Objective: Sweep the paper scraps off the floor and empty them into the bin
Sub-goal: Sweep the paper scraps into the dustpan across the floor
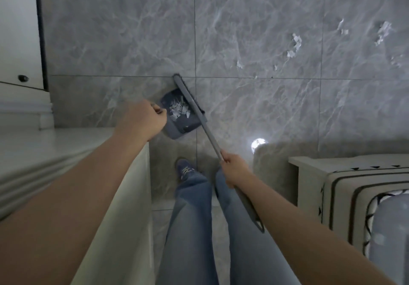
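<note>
A dark blue dustpan (177,125) sits on the grey marble floor just ahead of my feet, with several white paper scraps (178,110) lying inside it. My left hand (145,120) grips the dustpan's handle at its left side. My right hand (232,169) is curled round the grey broom handle (210,138). The broom head (188,95) lies along the pan's open right edge. More paper scraps (295,46) are scattered on the tiles at the upper right, and others (382,33) lie farther right.
A pale cabinet (66,149) runs along my left side. A cream bin with dark stripes and a pale liner (354,191) stands at the lower right. A bright light reflection (257,144) shines on the floor. My legs and a blue shoe (184,170) are below.
</note>
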Demonstrator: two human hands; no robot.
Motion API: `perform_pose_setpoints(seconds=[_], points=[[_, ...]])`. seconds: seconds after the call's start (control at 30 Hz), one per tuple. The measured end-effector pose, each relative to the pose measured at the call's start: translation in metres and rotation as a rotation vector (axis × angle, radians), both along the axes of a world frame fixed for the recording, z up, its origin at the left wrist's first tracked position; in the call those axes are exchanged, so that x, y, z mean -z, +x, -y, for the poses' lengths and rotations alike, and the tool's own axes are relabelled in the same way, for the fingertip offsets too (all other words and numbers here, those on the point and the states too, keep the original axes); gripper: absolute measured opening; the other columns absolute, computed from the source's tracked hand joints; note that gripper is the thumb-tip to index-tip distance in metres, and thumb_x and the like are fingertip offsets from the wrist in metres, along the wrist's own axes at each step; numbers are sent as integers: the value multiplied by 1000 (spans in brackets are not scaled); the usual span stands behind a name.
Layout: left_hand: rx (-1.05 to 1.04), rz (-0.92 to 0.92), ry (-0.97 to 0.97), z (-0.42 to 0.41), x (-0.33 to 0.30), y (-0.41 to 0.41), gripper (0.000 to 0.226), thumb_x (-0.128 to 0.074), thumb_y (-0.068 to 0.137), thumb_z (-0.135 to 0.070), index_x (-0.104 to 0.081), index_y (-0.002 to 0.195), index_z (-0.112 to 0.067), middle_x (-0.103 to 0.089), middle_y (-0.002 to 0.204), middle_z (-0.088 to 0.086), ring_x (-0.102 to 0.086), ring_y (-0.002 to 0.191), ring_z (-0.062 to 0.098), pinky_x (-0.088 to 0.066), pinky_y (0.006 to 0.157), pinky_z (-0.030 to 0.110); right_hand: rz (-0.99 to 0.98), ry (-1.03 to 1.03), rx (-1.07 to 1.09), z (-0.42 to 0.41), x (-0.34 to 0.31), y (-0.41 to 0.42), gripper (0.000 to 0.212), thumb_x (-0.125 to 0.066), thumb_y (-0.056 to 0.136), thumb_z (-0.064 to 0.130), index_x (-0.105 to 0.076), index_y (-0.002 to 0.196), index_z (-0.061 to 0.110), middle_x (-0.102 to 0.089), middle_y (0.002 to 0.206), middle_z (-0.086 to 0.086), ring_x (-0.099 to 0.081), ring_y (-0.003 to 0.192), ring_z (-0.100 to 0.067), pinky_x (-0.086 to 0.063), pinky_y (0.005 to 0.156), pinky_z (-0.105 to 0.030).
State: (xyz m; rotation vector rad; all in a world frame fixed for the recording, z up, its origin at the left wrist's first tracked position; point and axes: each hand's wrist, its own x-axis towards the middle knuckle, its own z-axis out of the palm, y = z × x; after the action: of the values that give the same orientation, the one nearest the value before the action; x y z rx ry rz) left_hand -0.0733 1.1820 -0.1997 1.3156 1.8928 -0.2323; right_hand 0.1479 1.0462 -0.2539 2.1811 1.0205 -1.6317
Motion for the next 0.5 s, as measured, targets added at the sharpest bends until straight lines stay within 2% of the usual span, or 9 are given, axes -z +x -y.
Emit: perform_pose_setpoints(seconds=[0.07,0.1,0.2,0.23,0.3,0.33,0.37,0.43,0.5], points=[[2,19,2,-2,-3,2,36,-54,96,-32,-69,80,-3,-58,59,8,-52,48,20,-48,56,31,21,17,-23,14,-12,0,42,-39,101,21,-48,142,15,-63,120,-18,-63,106,-35,-52,92,-38],[5,20,6,-4,-4,4,35,-55,95,-33,-68,78,-7,-59,59,6,-53,48,19,-49,59,30,27,24,-22,14,-15,-1,41,-38,102,19,-47,142,12,-62,121,-19,-62,108,-35,-50,91,-37],[-2,20,9,-12,-3,7,33,-55,95,-35,-68,78,-10,-61,61,6,-52,48,16,-47,58,28,66,93,84,-9,-12,1,37,-38,101,12,-54,134,9,-64,102,-16,-63,92,-30,-53,84,-40],[-17,36,0,-13,-3,6,34,-56,96,-34,-69,79,-7,-64,65,10,-52,47,17,-46,55,27,84,110,95,-21,-5,2,39,-39,100,12,-54,136,11,-64,104,-17,-63,95,-30,-52,87,-40],[-28,60,-11,-13,-3,4,36,-56,96,-32,-69,82,-2,-67,71,15,-52,48,17,-43,52,26,105,65,48,-40,12,1,44,-39,99,13,-47,142,13,-59,127,-21,-57,117,-36,-47,99,-40],[-26,52,-11,-12,-3,2,37,-56,97,-32,-69,82,-1,-66,68,14,-51,48,17,-44,53,27,101,39,30,-44,20,0,45,-39,99,14,-46,143,12,-56,133,-22,-54,121,-37,-46,101,-42],[-19,40,-12,-12,-4,1,37,-56,97,-33,-69,82,-1,-62,64,11,-51,49,18,-46,55,27,69,11,33,-46,21,-1,43,-39,98,16,-47,140,10,-58,127,-22,-58,115,-37,-49,97,-43],[-13,15,-36,-13,-7,1,38,-56,97,-35,-69,81,-3,-57,59,7,-55,49,21,-50,52,28,-51,0,102,-43,13,1,38,-41,96,21,-55,130,13,-63,91,-13,-62,78,-30,-55,70,-36],[36,3,-62,-25,-9,10,38,-55,97,-37,-69,81,-5,-59,60,8,-57,50,24,-52,54,30,-106,27,197,-39,0,18,34,-44,95,22,-59,126,18,-53,71,3,-51,56,-15,-42,50,-25]])
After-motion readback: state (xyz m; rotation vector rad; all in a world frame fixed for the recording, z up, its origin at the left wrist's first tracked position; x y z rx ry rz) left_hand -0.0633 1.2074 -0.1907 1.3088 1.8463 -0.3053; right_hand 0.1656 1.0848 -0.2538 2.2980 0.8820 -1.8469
